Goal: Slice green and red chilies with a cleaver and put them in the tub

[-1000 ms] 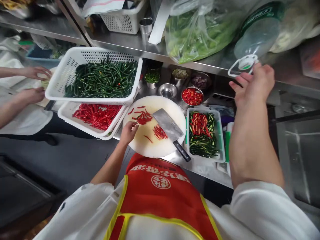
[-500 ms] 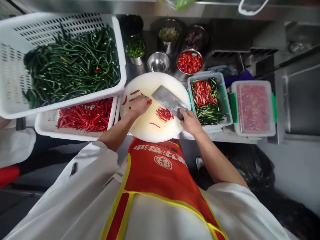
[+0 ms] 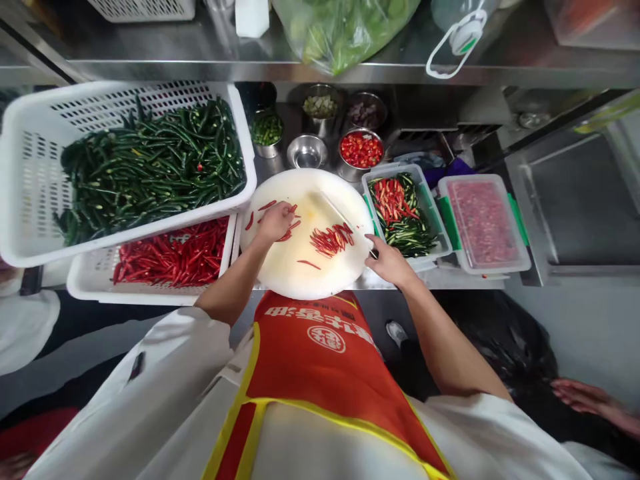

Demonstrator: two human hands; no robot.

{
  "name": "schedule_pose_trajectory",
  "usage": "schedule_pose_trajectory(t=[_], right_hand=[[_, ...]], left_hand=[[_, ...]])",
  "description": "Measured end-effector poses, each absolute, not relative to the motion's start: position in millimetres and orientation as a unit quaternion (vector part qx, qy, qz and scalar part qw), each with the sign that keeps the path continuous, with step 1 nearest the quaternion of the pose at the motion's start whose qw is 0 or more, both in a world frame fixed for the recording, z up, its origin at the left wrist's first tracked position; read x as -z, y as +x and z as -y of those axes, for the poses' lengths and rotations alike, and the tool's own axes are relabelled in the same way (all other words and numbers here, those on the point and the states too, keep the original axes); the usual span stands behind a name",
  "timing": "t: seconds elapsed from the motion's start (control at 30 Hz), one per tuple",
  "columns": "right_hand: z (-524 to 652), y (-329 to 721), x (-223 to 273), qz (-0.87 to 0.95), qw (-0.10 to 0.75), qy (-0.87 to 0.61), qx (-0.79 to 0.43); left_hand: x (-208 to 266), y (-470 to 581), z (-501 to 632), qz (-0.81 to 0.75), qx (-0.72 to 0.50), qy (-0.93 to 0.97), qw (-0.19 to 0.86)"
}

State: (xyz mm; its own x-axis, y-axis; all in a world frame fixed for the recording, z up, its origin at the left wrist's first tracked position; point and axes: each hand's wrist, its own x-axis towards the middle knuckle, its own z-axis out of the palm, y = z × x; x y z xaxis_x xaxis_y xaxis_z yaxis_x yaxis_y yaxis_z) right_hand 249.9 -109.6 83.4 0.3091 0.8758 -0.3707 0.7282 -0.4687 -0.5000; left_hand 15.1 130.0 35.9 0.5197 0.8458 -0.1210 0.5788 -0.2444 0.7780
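Observation:
On the round white cutting board (image 3: 280,280), my left hand (image 3: 275,223) is closed, with a red chili pepper (image 3: 293,209) at its fingertips. More red chilies (image 3: 267,205) lie around that hand. My right hand (image 3: 390,262) grips a cleaver (image 3: 337,210) by its handle at the board's right edge. Its blade is turned nearly edge-on to me, so only a thin strip shows. Just below the blade lies a pile of sliced red chili (image 3: 330,241), and a single strip (image 3: 309,265) sits apart near the front.
Left, a white basket of green chilies (image 3: 155,167) overlaps a basket of red ones (image 3: 170,257). Right stand a tub of cut chilies (image 3: 400,207) and a lidded box (image 3: 483,223). Metal bowls (image 3: 307,152) line the back beneath a steel shelf (image 3: 200,69). Another person's hand (image 3: 583,399) shows lower right.
The cleaver blade has turned from lying broad side up to nearly edge-on. The sliced pile reaches farther right. My view has tilted up, showing more shelf, and another person's hand has appeared.

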Motion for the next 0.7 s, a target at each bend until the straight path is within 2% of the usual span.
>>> schedule_pose_trajectory(t=[0.1, 0.23, 0.4, 0.5, 0.7], right_hand=[[133.9, 246.4, -99.8, 0.478, 0.188, -0.767, -0.385], [168.4, 242.7, -118.5, 0.518, 0.161, -0.672, -0.505], [181.3, 238.6, -112.7, 0.616, 0.12, -0.591, -0.506], [176.0, 235.5, -102.1, 0.595, 0.141, -0.634, -0.473], [154.8, 247.3, -96.8, 0.597, 0.121, -0.683, -0.403]], left_hand=[[-41.0, 4.1, -129.8, -0.481, -0.249, 0.694, 0.475], [-53.8, -11.5, -120.2, -0.503, -0.328, 0.583, 0.547], [-64.0, -32.5, -92.0, -0.517, -0.42, 0.563, 0.489], [-59.8, -42.8, -60.8, -0.521, -0.406, 0.61, 0.439], [-51.5, -36.3, -20.2, -0.532, -0.235, 0.738, 0.342]])
